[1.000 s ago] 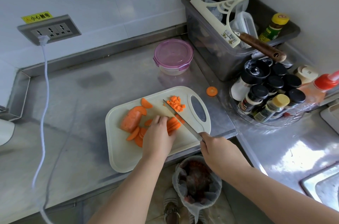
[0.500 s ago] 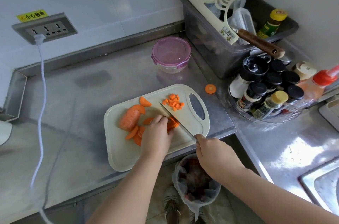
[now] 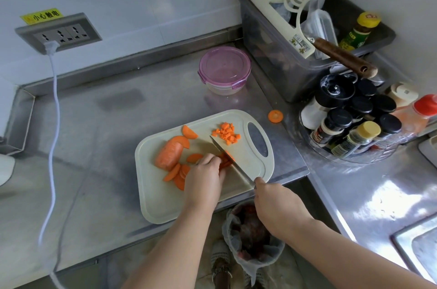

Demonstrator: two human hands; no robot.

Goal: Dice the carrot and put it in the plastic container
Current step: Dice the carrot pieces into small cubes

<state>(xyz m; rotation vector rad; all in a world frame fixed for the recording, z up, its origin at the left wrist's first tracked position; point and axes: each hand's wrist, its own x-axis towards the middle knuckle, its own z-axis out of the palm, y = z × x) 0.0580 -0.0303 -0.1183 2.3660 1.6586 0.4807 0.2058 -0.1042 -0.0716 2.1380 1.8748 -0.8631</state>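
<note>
A cream cutting board (image 3: 165, 203) lies on the steel counter. On it are a carrot chunk (image 3: 169, 154), several carrot slices (image 3: 176, 174) and a small heap of diced carrot (image 3: 226, 133). My left hand (image 3: 204, 178) presses down on a stack of slices (image 3: 225, 161) with curled fingers. My right hand (image 3: 274, 203) grips the handle of a knife (image 3: 230, 162), whose blade lies against those slices. The plastic container (image 3: 224, 71) with a closed purple lid stands behind the board.
One carrot round (image 3: 275, 116) lies on the counter right of the board. A rack of spice jars (image 3: 350, 123) and a grey bin (image 3: 279, 52) of utensils stand at the right. A bagged waste bin (image 3: 253, 234) sits below the counter edge. A white cable (image 3: 53, 123) hangs from the wall socket.
The knife blade has moved left along the slice stack, and my left hand's fingers have drawn back a little with it. More cut pieces lie by the blade.
</note>
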